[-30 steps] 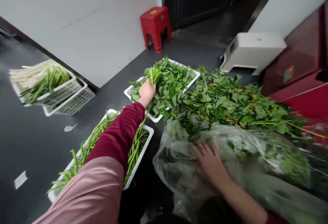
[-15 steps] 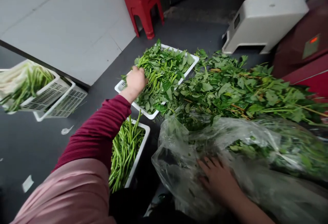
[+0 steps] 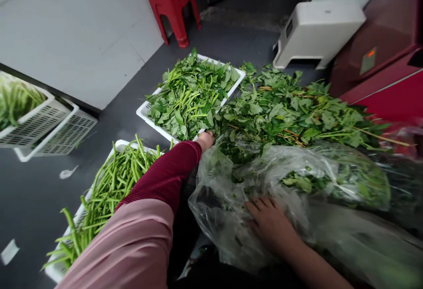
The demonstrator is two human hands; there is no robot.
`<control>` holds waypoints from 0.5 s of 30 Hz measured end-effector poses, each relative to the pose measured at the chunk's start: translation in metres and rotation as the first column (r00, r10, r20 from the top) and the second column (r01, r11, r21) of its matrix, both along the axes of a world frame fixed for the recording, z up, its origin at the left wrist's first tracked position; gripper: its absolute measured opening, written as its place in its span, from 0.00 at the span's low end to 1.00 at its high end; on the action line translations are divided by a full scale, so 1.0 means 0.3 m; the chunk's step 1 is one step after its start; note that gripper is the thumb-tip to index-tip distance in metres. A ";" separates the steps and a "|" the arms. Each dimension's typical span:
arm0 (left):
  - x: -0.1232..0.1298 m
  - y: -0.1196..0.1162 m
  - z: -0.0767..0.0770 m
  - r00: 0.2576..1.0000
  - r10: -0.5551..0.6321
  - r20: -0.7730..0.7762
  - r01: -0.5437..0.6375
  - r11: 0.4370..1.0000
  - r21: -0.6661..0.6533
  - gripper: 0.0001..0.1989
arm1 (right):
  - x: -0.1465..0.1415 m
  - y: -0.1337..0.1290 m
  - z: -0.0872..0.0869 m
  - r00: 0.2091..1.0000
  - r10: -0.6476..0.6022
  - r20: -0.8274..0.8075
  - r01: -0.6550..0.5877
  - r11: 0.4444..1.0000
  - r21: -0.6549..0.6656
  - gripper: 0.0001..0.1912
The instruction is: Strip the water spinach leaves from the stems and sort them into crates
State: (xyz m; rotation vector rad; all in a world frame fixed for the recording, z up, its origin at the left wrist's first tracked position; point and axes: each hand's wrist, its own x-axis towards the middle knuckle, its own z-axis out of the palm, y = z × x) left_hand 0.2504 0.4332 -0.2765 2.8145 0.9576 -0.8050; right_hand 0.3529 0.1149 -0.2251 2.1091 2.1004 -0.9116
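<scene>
My left hand [image 3: 205,139] reaches down at the near corner of a white plastic basket [image 3: 153,126], beside a loose heap of leafy greens [image 3: 280,110]. Its fingers are mostly hidden, so whether it grips any leaves cannot be made out. Leafy greens with bright stems [image 3: 193,95] fill that basket. My right hand [image 3: 272,223] lies on a clear plastic bag [image 3: 218,196], fingers stretched out and a little apart. More greens show through the bag. Under my left forearm stands a second white basket full of long green stalks [image 3: 105,192].
Two more white baskets [image 3: 62,132] stand at the left by the wall, one holding green and pale vegetables. At the back are a red stool [image 3: 173,5] and a white stool [image 3: 325,29] on its side. A dark red cabinet [image 3: 380,66] borders the right.
My left hand has left the greens in the basket and come nearer, down to the basket's near corner by the heap. My right hand stays on the bag. The view has shifted slightly.
</scene>
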 end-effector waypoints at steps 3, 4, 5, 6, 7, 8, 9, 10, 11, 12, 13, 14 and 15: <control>0.001 -0.001 -0.019 0.998 -0.055 -0.029 0.056 0.997 0.052 0.22 | -0.002 0.002 0.002 1.000 -0.008 -0.015 0.008 1.000 -0.005 0.20; 0.010 0.001 -0.027 0.997 -0.067 -0.033 0.069 0.996 0.063 0.23 | -0.002 0.003 0.003 1.000 -0.010 -0.017 0.010 1.000 -0.009 0.20; 0.020 0.006 -0.035 0.997 -0.075 -0.036 0.078 0.995 0.068 0.24 | -0.002 0.003 0.004 1.000 -0.010 -0.016 0.010 1.000 -0.013 0.20; 0.031 0.012 -0.044 0.996 -0.081 -0.039 0.083 0.994 0.069 0.24 | -0.002 0.003 0.005 1.000 -0.010 -0.014 0.010 1.000 -0.019 0.20; 0.042 0.020 -0.050 0.996 -0.082 -0.044 0.085 0.994 0.067 0.23 | -0.001 0.003 0.006 1.000 -0.009 -0.012 0.009 1.000 -0.024 0.20; 0.051 0.029 -0.056 0.995 -0.081 -0.049 0.084 0.995 0.061 0.22 | 0.000 0.004 0.007 1.000 -0.008 -0.008 0.008 1.000 -0.027 0.21; 0.057 0.038 -0.059 0.995 -0.079 -0.056 0.082 0.995 0.053 0.20 | 0.001 0.004 0.007 1.000 -0.006 -0.007 0.006 1.000 -0.028 0.21; 0.061 0.047 -0.060 0.995 -0.077 -0.062 0.080 0.996 0.042 0.18 | 0.001 0.005 0.006 1.000 -0.005 -0.008 0.005 1.000 -0.025 0.20; 0.061 0.054 -0.058 0.995 -0.077 -0.068 0.079 0.996 0.031 0.16 | 0.002 0.006 0.006 1.000 -0.005 -0.011 0.004 1.000 -0.024 0.20; 0.060 0.060 -0.055 0.994 -0.079 -0.073 0.081 0.997 0.020 0.15 | 0.002 0.007 0.005 1.000 -0.005 -0.016 0.005 1.000 -0.023 0.20; 0.058 0.063 -0.049 0.994 -0.083 -0.077 0.084 0.996 0.009 0.14 | 0.001 0.008 0.005 1.000 -0.006 -0.020 0.005 1.000 -0.023 0.19; 0.056 0.064 -0.042 0.993 -0.088 -0.079 0.088 0.996 0.000 0.13 | 0.000 0.009 0.005 1.000 -0.008 -0.021 0.007 1.000 -0.025 0.19; 0.056 0.063 -0.033 0.993 -0.093 -0.079 0.092 0.996 -0.008 0.12 | 0.000 0.010 0.005 1.000 -0.009 -0.021 0.008 1.000 -0.028 0.19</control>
